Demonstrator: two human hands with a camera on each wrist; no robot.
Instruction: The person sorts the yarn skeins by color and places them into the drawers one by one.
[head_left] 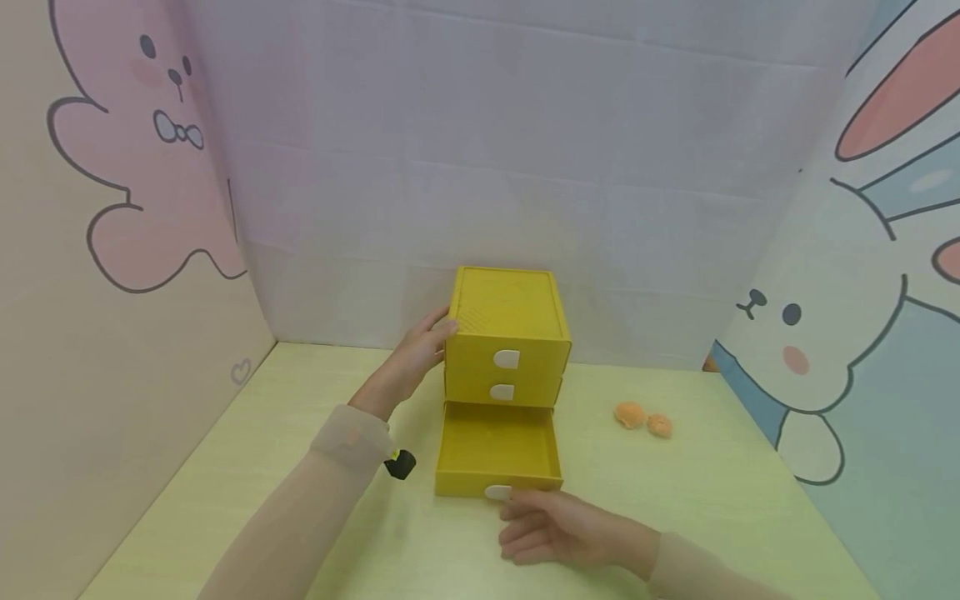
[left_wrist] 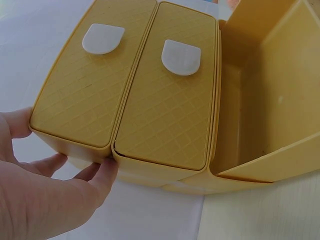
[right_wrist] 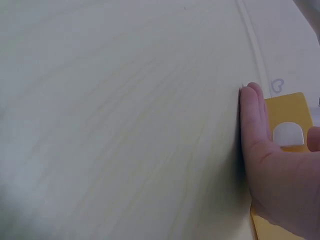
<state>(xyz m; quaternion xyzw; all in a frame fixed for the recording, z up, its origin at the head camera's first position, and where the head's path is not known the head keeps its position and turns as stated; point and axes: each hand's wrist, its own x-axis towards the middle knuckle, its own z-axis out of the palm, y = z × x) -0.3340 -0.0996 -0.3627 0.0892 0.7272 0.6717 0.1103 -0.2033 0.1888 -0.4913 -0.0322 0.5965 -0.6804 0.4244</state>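
Note:
A yellow three-drawer desktop box point(head_left: 510, 304) stands against the back wall. Its bottom drawer point(head_left: 461, 484) is pulled out and looks bare inside; the upper drawers point(left_wrist: 162, 110) with white tabs are closed. My left hand point(head_left: 415, 357) rests against the box's upper left side, fingers along the side wall and thumb by the top edge. Low in front of the pulled-out drawer is my right hand point(head_left: 562, 529), its thumb near the white tab point(head_left: 498, 492). In the right wrist view its fingers lie together, fairly straight; whether they touch the drawer front is unclear.
Two small orange crumpled-looking objects point(head_left: 630, 414) lie on the pale yellow table point(head_left: 720, 500) to the right of the box. A black wrist-worn device point(head_left: 401, 464) hangs by the left cuff. Printed cloth walls with cartoon animals enclose the left, back and right sides.

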